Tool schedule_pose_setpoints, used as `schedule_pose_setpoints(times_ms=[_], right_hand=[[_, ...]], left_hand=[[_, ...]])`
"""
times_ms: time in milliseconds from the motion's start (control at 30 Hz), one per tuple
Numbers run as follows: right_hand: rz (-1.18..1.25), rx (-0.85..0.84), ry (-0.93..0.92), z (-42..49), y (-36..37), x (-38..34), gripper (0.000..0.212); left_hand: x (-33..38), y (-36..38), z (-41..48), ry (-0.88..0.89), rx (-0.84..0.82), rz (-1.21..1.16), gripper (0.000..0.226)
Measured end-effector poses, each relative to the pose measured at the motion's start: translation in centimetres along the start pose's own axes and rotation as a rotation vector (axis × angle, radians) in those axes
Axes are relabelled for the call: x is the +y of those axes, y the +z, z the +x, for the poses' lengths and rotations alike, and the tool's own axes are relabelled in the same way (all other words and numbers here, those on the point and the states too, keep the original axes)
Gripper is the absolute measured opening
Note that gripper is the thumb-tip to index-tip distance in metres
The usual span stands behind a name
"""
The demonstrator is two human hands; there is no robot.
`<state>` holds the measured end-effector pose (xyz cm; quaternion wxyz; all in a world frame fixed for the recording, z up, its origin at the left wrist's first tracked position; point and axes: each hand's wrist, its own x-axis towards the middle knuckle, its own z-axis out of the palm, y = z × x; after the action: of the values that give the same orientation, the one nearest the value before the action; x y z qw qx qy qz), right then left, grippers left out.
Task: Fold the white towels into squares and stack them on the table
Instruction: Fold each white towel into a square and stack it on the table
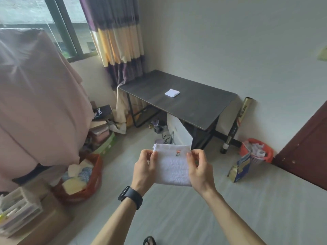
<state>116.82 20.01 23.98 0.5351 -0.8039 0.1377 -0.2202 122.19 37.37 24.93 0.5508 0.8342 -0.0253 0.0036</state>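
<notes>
I hold a folded white towel (172, 165) in the air in front of me, well short of the table. A small red-and-green label shows near its top edge. My left hand (144, 169) pinches the towel's upper left corner and my right hand (199, 167) pinches its upper right corner. The towel hangs between them, its lower part partly behind my palms. A dark rectangular table (200, 105) stands against the far wall. One white towel folded into a square (172, 93) lies on the tabletop near its middle.
A pink cloth-covered bulk (35, 96) fills the left. Below it sit a red bag of fabrics (83, 175), boxes and a plastic drawer unit (16, 207). Clutter lies under the table. A tall tube (235, 124), a red-lined bin (256, 151) and a brown door (307, 147) stand at the right.
</notes>
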Motion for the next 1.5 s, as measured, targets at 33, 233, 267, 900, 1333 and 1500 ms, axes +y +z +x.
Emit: schedule_pose_setpoints(times_ms=[33,233,267,900,1333,1500], right_hand=[[-0.006,-0.003,0.015,1.7,0.9,0.9,0.009],[-0.058,0.003,0.118,12.5,7.2,5.5,0.008],[-0.065,0.009,0.139,14.3,8.3,6.1,0.007],[-0.148,0.056,0.525,48.3,16.2,19.9,0.012],[-0.275,0.055,0.633,71.7,19.5,25.3,0.018],[-0.320,0.164,0.723,76.9,21.6,27.9,0.017]], left_hand=[[-0.7,0.6,2.0,-0.014,-0.011,0.000,0.017],[-4.6,3.9,15.4,-0.120,-0.101,-0.032,0.020],[-5.1,4.4,17.8,-0.145,-0.125,-0.027,0.021],[-8.4,22.5,55.8,-0.315,-0.469,0.247,0.025],[-6.8,32.9,79.4,-0.344,-0.635,0.352,0.019],[-7.9,37.0,87.1,-0.251,-0.797,0.419,0.025]])
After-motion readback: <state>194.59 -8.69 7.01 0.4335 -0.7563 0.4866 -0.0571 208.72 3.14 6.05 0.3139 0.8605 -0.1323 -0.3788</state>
